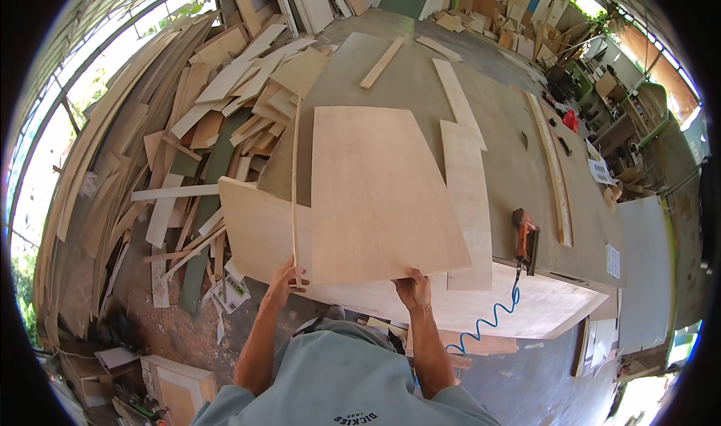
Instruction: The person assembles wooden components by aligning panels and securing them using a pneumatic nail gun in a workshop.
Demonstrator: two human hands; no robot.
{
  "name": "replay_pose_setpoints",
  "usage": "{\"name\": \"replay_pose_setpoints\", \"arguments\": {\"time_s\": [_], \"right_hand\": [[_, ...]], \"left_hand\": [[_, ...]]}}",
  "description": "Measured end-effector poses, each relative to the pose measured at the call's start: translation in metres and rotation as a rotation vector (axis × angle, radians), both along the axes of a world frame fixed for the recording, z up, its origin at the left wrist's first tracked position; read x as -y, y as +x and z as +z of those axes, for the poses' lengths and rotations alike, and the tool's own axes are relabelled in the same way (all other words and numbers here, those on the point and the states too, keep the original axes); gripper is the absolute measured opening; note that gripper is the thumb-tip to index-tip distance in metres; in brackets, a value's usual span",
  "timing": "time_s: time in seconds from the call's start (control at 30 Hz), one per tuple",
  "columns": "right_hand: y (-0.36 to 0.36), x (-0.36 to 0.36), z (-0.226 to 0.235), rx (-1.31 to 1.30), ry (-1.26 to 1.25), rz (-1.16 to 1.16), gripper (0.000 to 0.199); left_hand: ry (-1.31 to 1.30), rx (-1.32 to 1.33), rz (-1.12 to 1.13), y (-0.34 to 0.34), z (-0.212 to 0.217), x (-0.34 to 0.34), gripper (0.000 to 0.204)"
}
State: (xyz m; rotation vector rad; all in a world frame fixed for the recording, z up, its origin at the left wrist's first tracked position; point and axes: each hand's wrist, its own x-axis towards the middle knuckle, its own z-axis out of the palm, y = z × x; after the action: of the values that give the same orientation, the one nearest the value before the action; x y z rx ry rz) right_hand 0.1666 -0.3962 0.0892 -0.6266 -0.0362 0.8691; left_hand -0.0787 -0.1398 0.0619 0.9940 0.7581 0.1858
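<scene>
Plywood fills most of what sits in front of this person. Nearest, the left hand (284,282) is closed around the lower end of a thin wooden strip (294,193), which stands on edge and runs straight away from the body along the left side of a large plywood panel (379,193). The right hand (412,288) is clamped on the panel's near edge, fingers curled over the top. The panel lies flat on the workbench (518,163), its near part resting over a wider sheet (259,231) that juts past the bench edge on the left. Just right of the panel lies a narrower plywood board (467,200), and beyond its near corner an orange nail gun (526,240) sits on the bench with a blue coiled hose (492,319) hanging off the front. Farther up the bench lie a few loose battens (383,61). Off to the left, a heap of offcuts (203,118) covers the floor.
</scene>
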Motion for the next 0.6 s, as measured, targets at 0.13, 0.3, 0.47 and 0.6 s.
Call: {"name": "replay_pose_setpoints", "arguments": {"time_s": [0.13,0.3,0.47,0.6], "right_hand": [[-0.009,0.011,-0.002,-0.056,0.059,-0.057,0.047],[-0.011,0.031,0.0,-0.092,0.137,-0.083,0.036],[-0.009,0.031,0.0,-0.041,0.146,-0.116,0.039],[0.0,0.024,0.004,-0.06,0.215,-0.101,0.045]], "left_hand": [[-0.052,0.085,-0.014,0.002,0.01,0.017,0.08],[-0.076,0.083,0.001,0.01,0.006,0.026,0.08],[-0.056,0.112,-0.033,0.021,0.0,0.027,0.082],[-0.096,0.16,-0.037,0.031,-0.006,0.03,0.075]]}}
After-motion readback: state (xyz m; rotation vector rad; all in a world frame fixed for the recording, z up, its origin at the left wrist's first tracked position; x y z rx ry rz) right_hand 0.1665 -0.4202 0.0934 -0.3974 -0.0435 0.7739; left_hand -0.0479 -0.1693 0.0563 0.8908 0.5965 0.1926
